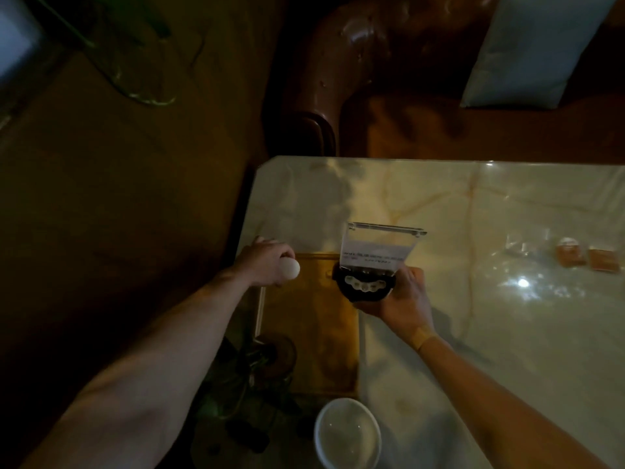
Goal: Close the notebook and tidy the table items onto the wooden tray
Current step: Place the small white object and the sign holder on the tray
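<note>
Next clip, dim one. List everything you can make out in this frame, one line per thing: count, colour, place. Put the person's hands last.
Table: one, pale marble look, right and centre.
Wooden tray: one, amber brown, at the table's left edge.
Sign stand: one, clear panel with a printed card on a black base, held over the tray's far right corner.
Egg-shaped object: one, white, in the left hand over the tray's far left corner.
Bowl: one, white, near table edge.
Small packets: two, orange, far right on the table.
Sofa: one, brown, beyond the table.
Cushion: one, pale, on the sofa.
Left hand: holds the egg-shaped object.
Right hand: grips the sign stand's base.
</note>
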Tool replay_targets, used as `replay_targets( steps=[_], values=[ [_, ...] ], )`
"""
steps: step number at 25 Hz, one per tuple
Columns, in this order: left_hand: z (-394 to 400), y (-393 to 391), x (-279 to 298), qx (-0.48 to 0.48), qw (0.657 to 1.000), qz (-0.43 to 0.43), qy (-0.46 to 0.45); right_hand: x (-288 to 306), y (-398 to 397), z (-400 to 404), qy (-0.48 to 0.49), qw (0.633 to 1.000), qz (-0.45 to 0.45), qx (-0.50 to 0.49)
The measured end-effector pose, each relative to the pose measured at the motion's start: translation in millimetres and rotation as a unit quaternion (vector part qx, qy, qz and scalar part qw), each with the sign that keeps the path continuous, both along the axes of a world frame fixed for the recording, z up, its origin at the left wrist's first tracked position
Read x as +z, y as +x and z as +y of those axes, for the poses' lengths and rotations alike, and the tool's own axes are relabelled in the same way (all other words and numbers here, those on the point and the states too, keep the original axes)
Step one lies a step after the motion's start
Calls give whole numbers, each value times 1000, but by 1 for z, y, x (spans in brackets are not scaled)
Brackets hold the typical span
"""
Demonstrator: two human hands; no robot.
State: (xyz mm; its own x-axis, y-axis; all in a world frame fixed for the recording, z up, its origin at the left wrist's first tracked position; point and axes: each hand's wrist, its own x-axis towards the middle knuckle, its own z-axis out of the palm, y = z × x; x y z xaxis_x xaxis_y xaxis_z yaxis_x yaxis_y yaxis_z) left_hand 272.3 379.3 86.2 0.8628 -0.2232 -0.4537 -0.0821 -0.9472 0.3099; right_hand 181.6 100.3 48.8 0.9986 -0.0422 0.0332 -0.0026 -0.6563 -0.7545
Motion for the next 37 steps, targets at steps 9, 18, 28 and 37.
replay_targets(
  steps=[9,18,28,37],
  values=[
    [32,-9,-43,24,995,-79,-48,-35,16,45,-59,995,-54,63],
    [33,-21,-72,67,982,-149,-97,-60,28,61,-20,997,-36,67],
    [36,-27,-89,55,979,-173,-96,-68,30,68,-29,997,-53,54],
    [38,-23,-94,45,976,-191,-99,-77,35,70,-20,998,-51,44]
  ],
)
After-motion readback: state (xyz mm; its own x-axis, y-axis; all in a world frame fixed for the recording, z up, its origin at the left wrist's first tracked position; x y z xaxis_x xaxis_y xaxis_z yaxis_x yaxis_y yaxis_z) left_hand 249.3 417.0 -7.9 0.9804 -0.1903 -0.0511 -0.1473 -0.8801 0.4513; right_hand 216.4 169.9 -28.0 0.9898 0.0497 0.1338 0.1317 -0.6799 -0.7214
